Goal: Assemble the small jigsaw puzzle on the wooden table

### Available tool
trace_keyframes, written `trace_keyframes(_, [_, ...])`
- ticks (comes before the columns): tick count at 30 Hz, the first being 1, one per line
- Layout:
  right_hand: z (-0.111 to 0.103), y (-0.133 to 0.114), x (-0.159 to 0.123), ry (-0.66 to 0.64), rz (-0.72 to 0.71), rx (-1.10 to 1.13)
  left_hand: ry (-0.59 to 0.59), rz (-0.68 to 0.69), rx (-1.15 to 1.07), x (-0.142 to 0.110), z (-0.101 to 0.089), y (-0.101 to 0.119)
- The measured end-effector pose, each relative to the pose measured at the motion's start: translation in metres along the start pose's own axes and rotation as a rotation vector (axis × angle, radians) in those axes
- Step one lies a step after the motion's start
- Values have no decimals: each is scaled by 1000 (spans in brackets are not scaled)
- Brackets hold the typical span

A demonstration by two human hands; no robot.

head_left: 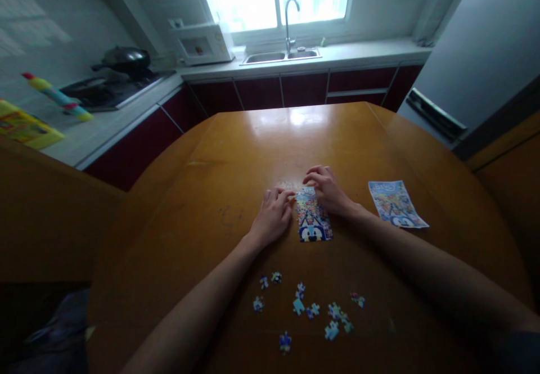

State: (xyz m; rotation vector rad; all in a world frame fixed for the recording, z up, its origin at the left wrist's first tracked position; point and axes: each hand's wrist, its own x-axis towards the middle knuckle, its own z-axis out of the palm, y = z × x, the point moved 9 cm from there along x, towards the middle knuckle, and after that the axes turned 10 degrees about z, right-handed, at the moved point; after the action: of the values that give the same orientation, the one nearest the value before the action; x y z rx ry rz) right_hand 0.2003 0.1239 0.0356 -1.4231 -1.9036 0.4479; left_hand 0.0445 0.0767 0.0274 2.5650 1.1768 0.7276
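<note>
Puzzle [313, 229] mid-bench [169, 239] looks largely joined, near end apparently complete, loose pieces [298, 306] to the near side unplaced; left hand [272, 215] at its left edge, right hand [327, 189] at its far right, fingers [313, 177] bent, pinch cannot be told.

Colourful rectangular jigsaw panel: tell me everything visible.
The panel looks like card and lies flat on the brown wooden table, long side pointing away. A blue cartoon face fills its near end; small figures crowd beyond. The bare left hand is at its left edge, the bare right hand over its far right; contact is unclear.
</note>
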Motion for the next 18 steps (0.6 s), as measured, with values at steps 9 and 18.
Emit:
trace_keyframes(9, [-72,-48,-28,104,-17,118,44,-20,-43,-1,1,-8])
trace_keyframes(18, [-47,-97,-144,-272,-131,32,56,-1,-14,0,-1,-4])
